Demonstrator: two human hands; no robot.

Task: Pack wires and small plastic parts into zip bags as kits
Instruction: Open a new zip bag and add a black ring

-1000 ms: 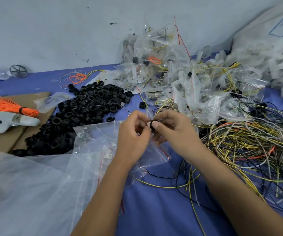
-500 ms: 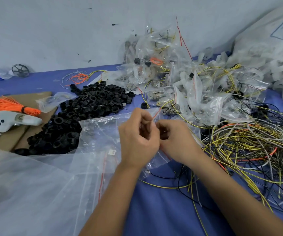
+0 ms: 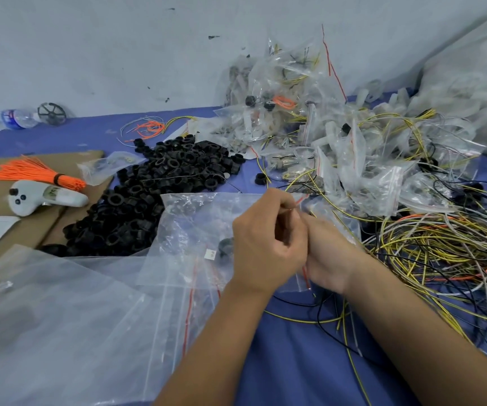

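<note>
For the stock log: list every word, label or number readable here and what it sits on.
Nothing reads clearly.
Water bottle: blue label, print too blurred.
Big white sack: blue marking at the frame edge, cut off, illegible.
Small white tag in the zip bag: too small.
White handheld controller: greenish sticker, illegible.

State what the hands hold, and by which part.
Both the left hand and right hand pinch a small zip bag at its red-striped mouth.
</note>
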